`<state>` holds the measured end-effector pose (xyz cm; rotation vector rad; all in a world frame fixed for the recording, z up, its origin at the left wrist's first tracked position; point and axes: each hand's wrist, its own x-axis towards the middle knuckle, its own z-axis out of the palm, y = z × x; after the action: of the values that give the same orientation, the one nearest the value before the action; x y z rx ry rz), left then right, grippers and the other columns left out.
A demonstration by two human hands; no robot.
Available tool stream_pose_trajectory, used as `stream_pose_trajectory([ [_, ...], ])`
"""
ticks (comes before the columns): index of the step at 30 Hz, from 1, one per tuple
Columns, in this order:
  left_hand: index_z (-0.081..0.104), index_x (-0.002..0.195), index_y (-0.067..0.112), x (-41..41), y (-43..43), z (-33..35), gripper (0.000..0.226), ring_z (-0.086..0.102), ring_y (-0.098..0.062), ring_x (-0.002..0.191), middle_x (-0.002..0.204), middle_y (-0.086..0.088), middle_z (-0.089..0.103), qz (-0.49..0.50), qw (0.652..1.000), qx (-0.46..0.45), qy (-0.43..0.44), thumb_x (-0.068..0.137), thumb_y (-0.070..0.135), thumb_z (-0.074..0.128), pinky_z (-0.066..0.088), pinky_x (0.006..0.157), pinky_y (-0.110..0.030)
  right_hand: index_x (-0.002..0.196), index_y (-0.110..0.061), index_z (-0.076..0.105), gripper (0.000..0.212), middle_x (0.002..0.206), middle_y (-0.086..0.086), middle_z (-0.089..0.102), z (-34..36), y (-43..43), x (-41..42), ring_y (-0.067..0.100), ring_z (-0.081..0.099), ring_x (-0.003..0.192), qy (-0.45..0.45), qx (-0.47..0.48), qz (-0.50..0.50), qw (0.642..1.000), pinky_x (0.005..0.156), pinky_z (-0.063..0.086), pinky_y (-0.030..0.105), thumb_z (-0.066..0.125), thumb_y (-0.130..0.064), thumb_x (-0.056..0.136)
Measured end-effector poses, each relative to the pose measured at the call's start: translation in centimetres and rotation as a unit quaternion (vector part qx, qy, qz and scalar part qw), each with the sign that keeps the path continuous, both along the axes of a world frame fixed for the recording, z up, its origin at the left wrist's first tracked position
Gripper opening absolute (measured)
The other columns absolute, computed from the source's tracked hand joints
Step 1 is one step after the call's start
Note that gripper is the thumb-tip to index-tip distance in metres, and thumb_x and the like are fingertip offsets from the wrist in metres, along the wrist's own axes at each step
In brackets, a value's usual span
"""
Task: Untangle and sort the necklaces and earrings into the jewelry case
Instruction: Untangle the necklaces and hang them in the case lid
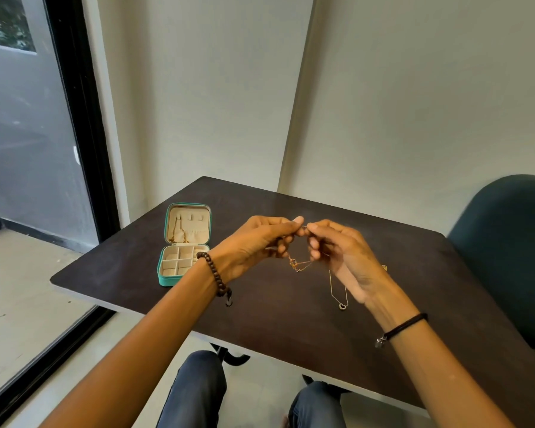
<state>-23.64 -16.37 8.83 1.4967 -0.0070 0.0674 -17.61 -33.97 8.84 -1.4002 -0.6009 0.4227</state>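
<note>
Over the dark tabletop [275,304], the left hand [254,245] and right hand [343,254] are meeting fingertip to fingertip just right of the teal jewelry case [183,274]. Each grip is pinching a thin gold necklace [295,265], its loop dangling between the raised palms. The case is standing open, a gold chain [173,234] hanging inside its lid. Farther right of the case, a heart-pendant necklace [342,305] is trailing below the right hand.

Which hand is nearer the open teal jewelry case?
Left. The left hand is just right of the jewelry case, its wrist overlapping the case's edge in view; the right hand is farther right. Both pinch a necklace.
</note>
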Motion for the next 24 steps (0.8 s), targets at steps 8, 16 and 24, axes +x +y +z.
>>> stream_pose_trajectory([
  [8,0.074,0.089,0.015,-0.7,2.7,-0.3,0.032,0.055,-0.008,0.064,0.071,0.005,0.063,0.036,0.999,0.011,-0.005,0.092,0.045,0.061,0.049,0.069,-0.023,0.084,-0.009,0.07,0.018,0.079,0.004,0.067,1.0,3.4,0.3,0.016,0.064,0.075,0.003,0.024,0.019,1.0,0.08,0.054,0.029,0.059,-0.011,0.097],
  [16,0.072,0.107,0.009,-2.0,7.0,-1.1,0.034,0.073,-0.019,0.097,0.102,-0.007,0.077,0.112,0.993,-0.015,-0.02,0.098,0.038,0.056,0.051,0.095,-0.038,0.083,-0.01,0.072,0.018,0.08,0.006,0.067,1.7,8.3,0.7,0.018,0.064,0.076,-0.005,0.01,0.046,0.999,0.083,0.052,0.031,0.06,-0.013,0.096],
  [24,0.073,0.102,0.01,-4.0,12.2,-3.0,0.023,0.072,-0.013,0.087,0.091,-0.002,0.077,0.252,0.966,-0.007,-0.059,0.096,0.03,0.062,0.053,0.087,-0.031,0.084,-0.009,0.07,0.015,0.079,0.005,0.068,1.8,13.7,1.3,0.018,0.065,0.075,-0.006,-0.013,0.06,0.998,0.085,0.051,0.033,0.063,-0.013,0.096],
])
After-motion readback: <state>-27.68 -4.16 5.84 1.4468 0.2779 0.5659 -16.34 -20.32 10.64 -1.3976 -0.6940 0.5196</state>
